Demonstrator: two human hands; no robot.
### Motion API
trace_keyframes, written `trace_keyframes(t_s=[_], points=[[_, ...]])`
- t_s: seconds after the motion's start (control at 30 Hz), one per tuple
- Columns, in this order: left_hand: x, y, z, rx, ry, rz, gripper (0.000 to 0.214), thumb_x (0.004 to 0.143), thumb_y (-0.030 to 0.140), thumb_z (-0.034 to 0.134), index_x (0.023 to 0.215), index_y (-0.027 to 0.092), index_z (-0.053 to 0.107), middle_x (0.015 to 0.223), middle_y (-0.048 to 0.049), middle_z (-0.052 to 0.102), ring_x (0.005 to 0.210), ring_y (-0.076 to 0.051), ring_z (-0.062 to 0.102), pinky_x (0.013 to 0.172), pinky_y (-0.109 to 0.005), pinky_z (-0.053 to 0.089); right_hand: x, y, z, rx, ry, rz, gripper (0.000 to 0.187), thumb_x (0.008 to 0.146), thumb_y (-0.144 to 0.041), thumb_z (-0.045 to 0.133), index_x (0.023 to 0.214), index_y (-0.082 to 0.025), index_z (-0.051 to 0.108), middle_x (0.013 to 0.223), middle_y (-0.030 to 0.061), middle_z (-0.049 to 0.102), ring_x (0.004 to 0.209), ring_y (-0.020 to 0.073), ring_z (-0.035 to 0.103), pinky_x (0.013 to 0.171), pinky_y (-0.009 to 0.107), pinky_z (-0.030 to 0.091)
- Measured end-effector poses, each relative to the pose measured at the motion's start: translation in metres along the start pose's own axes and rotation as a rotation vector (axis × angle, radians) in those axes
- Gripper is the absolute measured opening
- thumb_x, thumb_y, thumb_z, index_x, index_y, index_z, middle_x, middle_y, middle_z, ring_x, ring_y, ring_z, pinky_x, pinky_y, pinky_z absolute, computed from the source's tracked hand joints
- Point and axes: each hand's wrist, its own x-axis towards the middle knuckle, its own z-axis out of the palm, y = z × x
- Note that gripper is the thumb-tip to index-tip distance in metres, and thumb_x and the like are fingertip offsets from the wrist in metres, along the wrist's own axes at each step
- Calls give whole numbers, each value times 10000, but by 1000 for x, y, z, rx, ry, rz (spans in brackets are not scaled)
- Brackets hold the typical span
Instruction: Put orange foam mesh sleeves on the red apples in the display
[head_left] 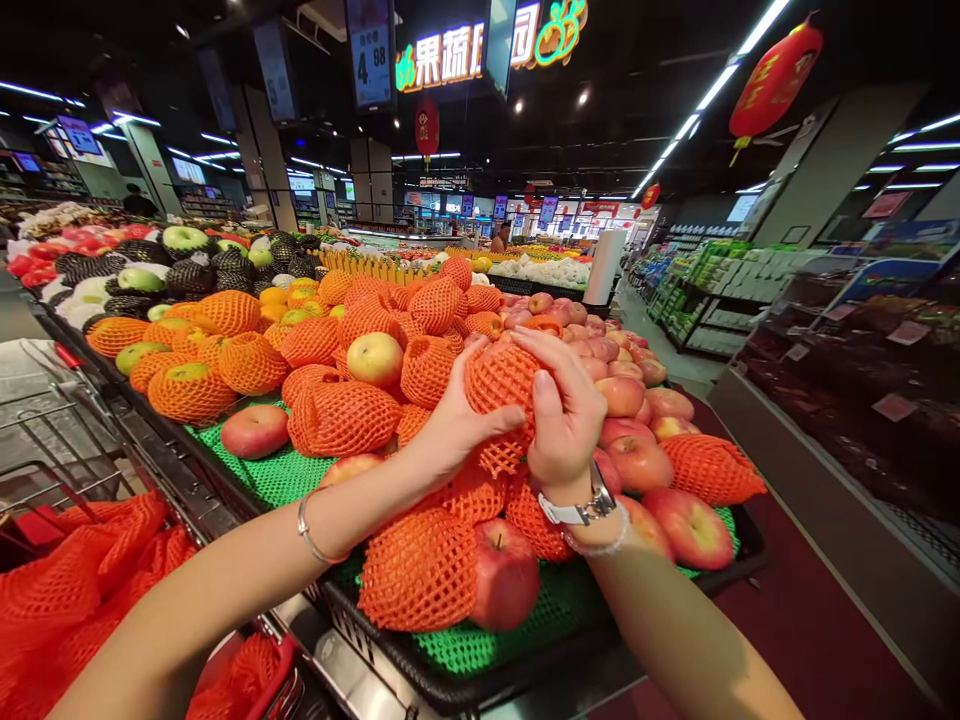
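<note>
Between my two hands is an apple in an orange foam net (499,385), held above the fruit display. My left hand (469,410) wraps its left side, with the thumb across the front. My right hand (566,410) curls over its top and right side. Below it lie more netted fruits, among them a large orange-netted one (420,570) touching a bare red apple (506,575). Bare red apples (686,528) and another netted fruit (712,468) sit to the right of my right wrist. The netting hides most of the held fruit.
A black tray rim (442,690) with green mesh lining (469,645) borders the near side. At left stand a shopping cart (60,440) and a heap of red foam nets (82,590). A paper-bag roll (604,266) stands behind the apples. Shelves (847,400) line the right.
</note>
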Motion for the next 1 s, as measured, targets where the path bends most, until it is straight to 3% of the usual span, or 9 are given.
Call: trace_keyframes(t_s=[0.13, 0.3, 0.37, 0.47, 0.6, 0.7, 0.77, 0.87, 1.0], points=[[2, 3, -3, 143, -38, 56, 1253, 507, 458, 925, 1505, 297, 185, 1546, -129, 366, 1456, -341, 348, 1221, -537, 240, 2, 1, -1, 49, 21, 14, 345, 979, -340, 391, 1141, -318, 695, 1203, 18, 689, 1205, 251, 598, 1131, 491, 404], [4, 2, -2, 95, 45, 6, 1232, 572, 371, 906, 1531, 258, 140, 1515, -147, 410, 1449, -324, 364, 1232, -529, 218, 5, 3, -5, 68, -62, 17, 410, 1007, -427, 325, 1195, -332, 677, 1289, 3, 659, 1276, 240, 556, 1157, 481, 363], [3, 2, -2, 56, 37, -15, 1232, 589, 341, 897, 1539, 243, 118, 1525, -151, 401, 1452, -320, 360, 1235, -521, 212, 7, 5, -7, 48, -75, -28, 423, 1005, -453, 325, 1257, -334, 644, 1361, 3, 617, 1333, 239, 510, 1171, 479, 342], [3, 2, -3, 76, 11, 2, 1233, 604, 319, 886, 1544, 220, 95, 1536, -159, 383, 1454, -325, 353, 1234, -528, 201, 8, 10, -8, 51, -126, -93, 393, 990, -449, 387, 1235, -306, 659, 1311, 26, 652, 1288, 240, 551, 1148, 478, 376], [8, 0, -10, 206, 4, 67, 1262, 612, 411, 878, 1544, 200, 53, 1553, -182, 339, 1460, -339, 337, 1227, -532, 219, 10, 19, -5, 218, -94, 63, 484, 986, -533, 324, 1292, -292, 612, 1398, 28, 594, 1355, 233, 495, 1184, 490, 333], [14, -1, -20, 468, -17, 278, 1291, 594, 556, 856, 1545, 245, 41, 1599, -167, 237, 1483, -373, 271, 1221, -556, 224, 12, 24, -3, 399, -7, 342, 550, 968, -592, 284, 1335, -278, 546, 1461, 39, 534, 1389, 224, 462, 1174, 476, 356], [18, 1, -28, 716, -17, 497, 1290, 587, 613, 838, 1545, 295, 34, 1625, -140, 165, 1489, -396, 237, 1217, -576, 224, 13, 23, -1, 528, -32, 550, 571, 963, -603, 272, 1326, -251, 537, 1428, 64, 562, 1353, 227, 505, 1132, 464, 415], [21, 7, -40, 1058, -32, 844, 1168, 693, 581, 787, 1542, 362, 15, 1616, -122, 182, 1456, -392, 302, 1192, -598, 277, 13, 16, 2, 740, -160, 804, 570, 963, -608, 267, 1320, -250, 532, 1344, 68, 628, 1283, 235, 567, 1055, 461, 495], [24, 18, -50, 1269, -28, 1177, 1000, 808, 412, 741, 1531, 445, 50, 1543, -92, 292, 1390, -365, 404, 1143, -610, 358, 15, 4, 0, 1005, -362, 1063, 497, 998, -546, 231, 1285, -283, 540, 1214, 52, 702, 1157, 230, 646, 958, 493, 559]])
